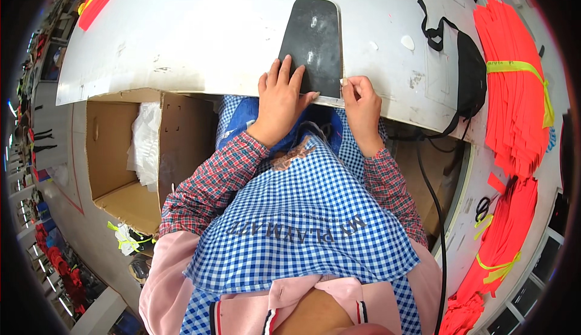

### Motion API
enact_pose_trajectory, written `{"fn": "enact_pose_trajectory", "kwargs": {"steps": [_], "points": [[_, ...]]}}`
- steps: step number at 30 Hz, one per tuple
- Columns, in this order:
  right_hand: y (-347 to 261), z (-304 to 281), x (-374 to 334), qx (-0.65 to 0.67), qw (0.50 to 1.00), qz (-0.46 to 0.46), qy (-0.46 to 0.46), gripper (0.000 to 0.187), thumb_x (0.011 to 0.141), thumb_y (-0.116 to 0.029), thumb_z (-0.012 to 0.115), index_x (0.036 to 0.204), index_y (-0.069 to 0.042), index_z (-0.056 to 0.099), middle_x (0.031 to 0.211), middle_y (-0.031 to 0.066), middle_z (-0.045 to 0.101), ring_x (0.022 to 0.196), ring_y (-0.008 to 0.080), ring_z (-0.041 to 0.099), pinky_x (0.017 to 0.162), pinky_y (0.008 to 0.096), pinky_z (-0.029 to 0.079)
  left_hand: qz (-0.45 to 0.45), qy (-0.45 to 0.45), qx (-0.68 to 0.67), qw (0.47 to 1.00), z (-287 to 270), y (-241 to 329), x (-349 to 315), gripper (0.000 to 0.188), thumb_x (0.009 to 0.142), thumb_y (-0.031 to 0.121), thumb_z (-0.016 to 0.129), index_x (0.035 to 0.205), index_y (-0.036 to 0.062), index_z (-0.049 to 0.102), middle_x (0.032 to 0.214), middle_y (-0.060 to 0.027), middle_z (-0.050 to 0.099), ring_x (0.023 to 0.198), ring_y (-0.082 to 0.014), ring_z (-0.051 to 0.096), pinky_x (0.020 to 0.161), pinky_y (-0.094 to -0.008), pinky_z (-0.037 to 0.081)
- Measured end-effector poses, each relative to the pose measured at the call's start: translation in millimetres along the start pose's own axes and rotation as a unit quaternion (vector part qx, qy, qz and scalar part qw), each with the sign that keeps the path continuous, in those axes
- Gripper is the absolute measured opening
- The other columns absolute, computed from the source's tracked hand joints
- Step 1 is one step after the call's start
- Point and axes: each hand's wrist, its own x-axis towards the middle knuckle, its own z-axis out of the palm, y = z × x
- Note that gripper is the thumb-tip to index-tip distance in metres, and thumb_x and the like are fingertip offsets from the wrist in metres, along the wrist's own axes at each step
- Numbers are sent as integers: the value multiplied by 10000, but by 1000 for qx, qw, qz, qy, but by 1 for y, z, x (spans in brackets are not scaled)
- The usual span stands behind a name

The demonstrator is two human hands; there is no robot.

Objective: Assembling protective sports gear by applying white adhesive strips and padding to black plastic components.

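Observation:
A black panel with rounded far corners, wider toward me, lies on the white table close to its near edge. My left hand rests on the panel's near left part, fingers spread and flat. Beside the panel's lower right edge, my right hand is closed in a pinch. A small whitish piece shows at its fingertips, too small to name surely. Farther right on the table lie two flat white pieces, one rounded and one smaller.
A black item with straps lies on the table's right side. Tied stacks of orange-red fabric are beyond it. Below the table on the left stands an open cardboard box with white plastic inside. A black cable hangs at my right, near scissors.

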Motion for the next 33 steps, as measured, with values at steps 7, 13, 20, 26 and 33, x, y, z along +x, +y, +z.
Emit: {"fn": "enact_pose_trajectory", "kwargs": {"steps": [7, 13, 20, 26, 33], "points": [[3, 0, 1, -3, 1000, -1, 4, 156, 941, -161, 657, 931, -8, 627, 732, 124, 677, 629, 225, 660, 585, 345, 500, -21, 23, -48, 998, -1, -12, 24, 611, 902, 365, 686, 1337, -30, 518, 1424, -287, 455, 1335, -444, 413, 1088, -568, 314], [3, 4, 13, 53, 998, -13, 8, 154, 945, -153, 648, 931, -2, 624, 723, 106, 673, 608, 201, 640, 579, 337, 495, -71, 47, -181, 980, 9, -47, 77, 595, 909, 279, 687, 1327, -95, 490, 1308, -321, 543, 1213, -436, 541, 1025, -455, 440], [1, 11, 29, 19, 1000, 0, -1, 144, 941, -141, 646, 965, 1, 642, 812, 116, 710, 693, 204, 668, 649, 328, 525, -144, 20, -288, 946, 22, -64, 116, 628, 871, 180, 725, 1369, -91, 455, 1295, -295, 580, 1159, -369, 618, 971, -399, 514], [4, 16, 36, 19, 1000, -14, 9, 162, 935, -153, 651, 1001, -6, 660, 851, 120, 718, 727, 215, 676, 674, 339, 537, -158, 8, -332, 930, 29, -69, 125, 647, 845, 120, 734, 1387, -81, 443, 1309, -262, 588, 1174, -331, 619, 981, -378, 516], [2, 16, 36, 2, 1000, -5, -2, 168, 936, -162, 649, 1015, -14, 666, 865, 115, 720, 752, 217, 674, 697, 343, 538, -157, -3, -359, 920, 28, -69, 125, 603, 833, 57, 703, 1385, -34, 478, 1318, -196, 606, 1127, -299, 639, 965, -363, 520]]}}
